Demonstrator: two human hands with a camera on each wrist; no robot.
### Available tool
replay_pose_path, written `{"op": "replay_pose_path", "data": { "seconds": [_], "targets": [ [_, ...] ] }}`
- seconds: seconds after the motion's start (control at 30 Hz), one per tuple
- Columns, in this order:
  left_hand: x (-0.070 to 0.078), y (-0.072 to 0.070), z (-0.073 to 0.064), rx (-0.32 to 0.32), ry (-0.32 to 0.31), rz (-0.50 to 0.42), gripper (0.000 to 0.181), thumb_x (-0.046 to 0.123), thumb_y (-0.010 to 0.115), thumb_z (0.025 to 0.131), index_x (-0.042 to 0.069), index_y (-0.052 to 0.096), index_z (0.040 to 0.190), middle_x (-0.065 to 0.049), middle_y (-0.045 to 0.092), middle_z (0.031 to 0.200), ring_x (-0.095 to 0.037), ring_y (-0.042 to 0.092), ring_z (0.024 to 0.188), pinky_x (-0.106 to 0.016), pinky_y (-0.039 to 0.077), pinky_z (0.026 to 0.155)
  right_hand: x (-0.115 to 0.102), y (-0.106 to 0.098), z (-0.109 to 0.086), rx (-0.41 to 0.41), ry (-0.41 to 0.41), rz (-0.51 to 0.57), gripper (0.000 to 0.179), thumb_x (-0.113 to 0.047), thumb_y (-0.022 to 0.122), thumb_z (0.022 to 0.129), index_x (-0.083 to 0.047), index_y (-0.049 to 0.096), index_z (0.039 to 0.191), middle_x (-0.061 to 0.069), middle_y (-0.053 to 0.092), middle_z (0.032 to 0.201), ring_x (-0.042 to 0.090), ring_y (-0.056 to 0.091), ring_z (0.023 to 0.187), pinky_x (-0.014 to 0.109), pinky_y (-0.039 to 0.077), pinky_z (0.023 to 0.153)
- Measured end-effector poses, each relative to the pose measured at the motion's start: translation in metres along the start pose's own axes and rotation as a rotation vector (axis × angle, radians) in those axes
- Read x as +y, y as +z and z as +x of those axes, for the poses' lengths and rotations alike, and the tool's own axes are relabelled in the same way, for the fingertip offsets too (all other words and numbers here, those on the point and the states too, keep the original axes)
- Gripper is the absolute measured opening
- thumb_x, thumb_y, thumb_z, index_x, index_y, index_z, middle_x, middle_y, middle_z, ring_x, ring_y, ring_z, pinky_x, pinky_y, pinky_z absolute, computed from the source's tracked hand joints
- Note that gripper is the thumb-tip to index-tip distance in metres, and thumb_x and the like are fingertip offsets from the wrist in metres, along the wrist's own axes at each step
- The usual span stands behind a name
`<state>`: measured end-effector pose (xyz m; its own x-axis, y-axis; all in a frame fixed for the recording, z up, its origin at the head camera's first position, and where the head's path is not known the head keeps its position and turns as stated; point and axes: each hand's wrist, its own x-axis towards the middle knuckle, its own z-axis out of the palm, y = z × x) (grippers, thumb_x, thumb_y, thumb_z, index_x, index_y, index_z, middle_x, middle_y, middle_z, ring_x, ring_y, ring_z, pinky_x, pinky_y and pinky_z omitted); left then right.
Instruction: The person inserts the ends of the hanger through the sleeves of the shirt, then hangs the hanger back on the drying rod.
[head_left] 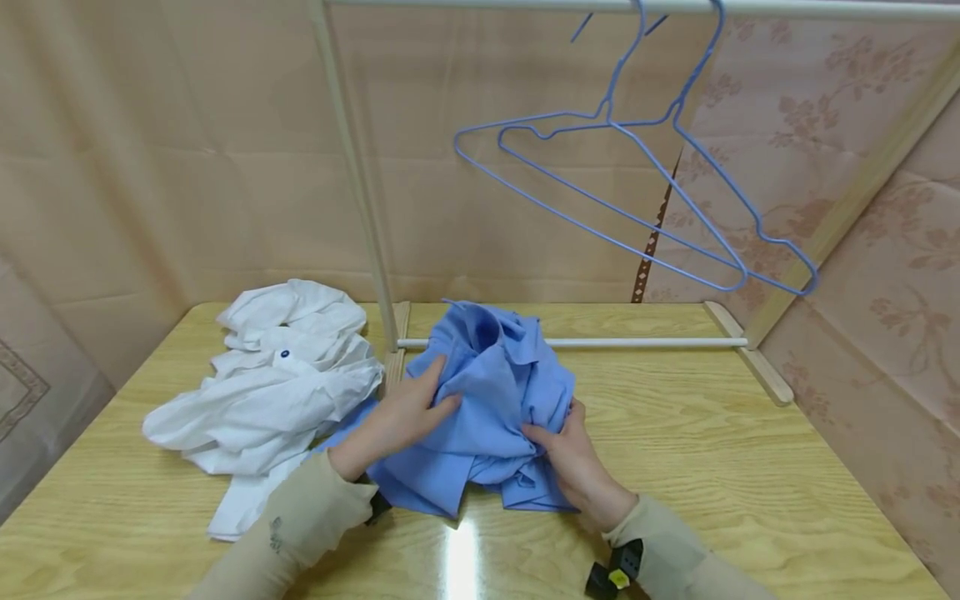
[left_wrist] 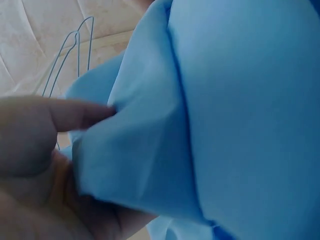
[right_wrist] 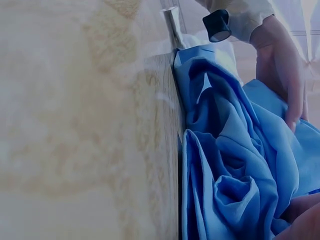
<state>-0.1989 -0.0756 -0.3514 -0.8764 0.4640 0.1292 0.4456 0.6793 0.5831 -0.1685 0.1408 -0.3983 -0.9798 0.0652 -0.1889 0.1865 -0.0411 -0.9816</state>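
Note:
A crumpled blue shirt [head_left: 502, 400] is bunched between both hands over the table. My left hand [head_left: 397, 417] grips its left side; in the left wrist view a fold of the blue cloth [left_wrist: 135, 150] lies between thumb and fingers. On the lower right side, my right hand [head_left: 581, 462] holds the cloth, thumb in front and the other fingers largely hidden behind. The right wrist view shows loose folds of the shirt [right_wrist: 235, 150] hanging close to the tabletop. Left of the hands lies a rumpled white shirt [head_left: 277, 392] with a dark button.
Two blue wire hangers [head_left: 600, 196] hang from the rack's white top rail [head_left: 525, 5]. The rack's lower bar [head_left: 645, 342] runs behind the blue shirt, between wooden feet [head_left: 750, 354]. Curtains [head_left: 187, 150] surround the wooden table [head_left: 712, 467].

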Motion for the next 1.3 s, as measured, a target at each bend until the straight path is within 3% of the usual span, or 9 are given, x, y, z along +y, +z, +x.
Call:
{"op": "replay_pose_path", "data": {
  "seconds": [0.1, 0.2, 0.3, 0.4, 0.7, 0.83, 0.93, 1.1, 1.3],
  "targets": [
    [-0.001, -0.002, -0.002, -0.069, 0.002, 0.024, 0.069, 0.027, 0.056, 0.089, -0.005, 0.02, 0.138, -0.013, 0.055, 0.07, -0.018, 0.054, 0.061, -0.036, 0.046, 0.062, -0.001, -0.001, 0.0, 0.001, 0.004, -0.012, 0.078, 0.001, 0.058, 0.081, 0.004, 0.002, 0.136, 0.028, 0.011, 0.143, 0.039, 0.013, 0.133, 0.047, 0.013, 0.11],
    [-0.001, -0.005, -0.002, -0.112, -0.006, 0.015, 0.077, 0.027, 0.061, 0.086, -0.005, 0.015, 0.14, -0.014, 0.057, 0.071, -0.02, 0.056, 0.061, -0.035, 0.046, 0.062, -0.004, -0.002, 0.0, 0.005, 0.01, -0.039, 0.081, 0.002, 0.058, 0.081, 0.003, 0.001, 0.137, 0.027, 0.009, 0.144, 0.039, 0.01, 0.134, 0.048, 0.01, 0.11],
    [-0.001, -0.006, -0.004, -0.138, -0.023, -0.002, 0.083, 0.026, 0.062, 0.085, -0.007, 0.01, 0.141, -0.028, 0.06, 0.097, -0.029, 0.061, 0.08, -0.041, 0.048, 0.074, -0.008, -0.004, 0.0, 0.008, 0.008, -0.064, 0.083, 0.003, 0.058, 0.08, 0.003, 0.0, 0.139, 0.027, 0.009, 0.145, 0.039, 0.009, 0.135, 0.048, 0.008, 0.11],
    [-0.001, -0.008, -0.005, -0.151, -0.03, -0.013, 0.086, 0.026, 0.061, 0.086, -0.008, 0.006, 0.142, -0.035, 0.05, 0.118, -0.037, 0.058, 0.098, -0.046, 0.045, 0.086, -0.011, -0.006, 0.0, 0.004, -0.002, -0.075, 0.085, 0.004, 0.058, 0.079, 0.003, -0.001, 0.139, 0.027, 0.008, 0.145, 0.04, 0.008, 0.135, 0.048, 0.007, 0.11],
    [-0.002, -0.012, -0.007, -0.152, 0.003, -0.014, 0.081, 0.028, 0.06, 0.087, -0.004, 0.011, 0.143, -0.031, 0.043, 0.129, -0.036, 0.053, 0.109, -0.046, 0.042, 0.09, -0.023, -0.011, 0.001, 0.026, -0.053, -0.142, 0.088, 0.006, 0.057, 0.08, -0.005, -0.004, 0.143, 0.019, 0.002, 0.145, 0.037, 0.008, 0.135, 0.048, 0.013, 0.11],
    [-0.001, -0.014, -0.008, -0.143, 0.009, 0.004, 0.076, 0.03, 0.06, 0.087, -0.001, 0.018, 0.143, -0.028, 0.054, 0.118, -0.031, 0.057, 0.101, -0.043, 0.046, 0.084, -0.027, -0.013, 0.002, 0.026, -0.089, -0.151, 0.086, 0.006, 0.056, 0.081, -0.008, -0.001, 0.144, 0.015, -0.001, 0.146, 0.035, 0.007, 0.136, 0.047, 0.014, 0.11],
    [0.0, -0.016, -0.008, -0.124, 0.036, 0.012, 0.062, 0.031, 0.061, 0.087, 0.004, 0.033, 0.135, -0.019, 0.061, 0.101, -0.022, 0.06, 0.087, -0.037, 0.047, 0.074, -0.029, -0.014, 0.004, 0.007, -0.139, -0.187, 0.08, 0.006, 0.055, 0.081, -0.008, 0.007, 0.144, 0.015, 0.002, 0.145, 0.034, 0.007, 0.136, 0.048, 0.013, 0.109],
    [0.0, -0.017, -0.007, -0.097, 0.063, -0.003, 0.032, 0.032, 0.062, 0.085, 0.016, 0.05, 0.109, -0.002, 0.058, 0.087, -0.013, 0.054, 0.075, -0.029, 0.043, 0.065, -0.029, -0.017, 0.007, -0.044, -0.279, -0.274, 0.07, 0.007, 0.052, 0.081, -0.007, 0.02, 0.141, 0.014, 0.008, 0.146, 0.032, 0.004, 0.137, 0.05, 0.005, 0.11],
    [0.001, -0.019, -0.007, -0.077, 0.053, -0.004, 0.024, 0.033, 0.065, 0.083, 0.018, 0.053, 0.097, 0.003, 0.052, 0.075, -0.011, 0.049, 0.068, -0.026, 0.041, 0.06, -0.031, -0.018, 0.011, -0.089, -0.436, -0.303, 0.064, 0.013, 0.047, 0.08, -0.002, 0.027, 0.14, 0.014, 0.014, 0.147, 0.03, 0.007, 0.138, 0.048, 0.005, 0.11]
  ]
}}
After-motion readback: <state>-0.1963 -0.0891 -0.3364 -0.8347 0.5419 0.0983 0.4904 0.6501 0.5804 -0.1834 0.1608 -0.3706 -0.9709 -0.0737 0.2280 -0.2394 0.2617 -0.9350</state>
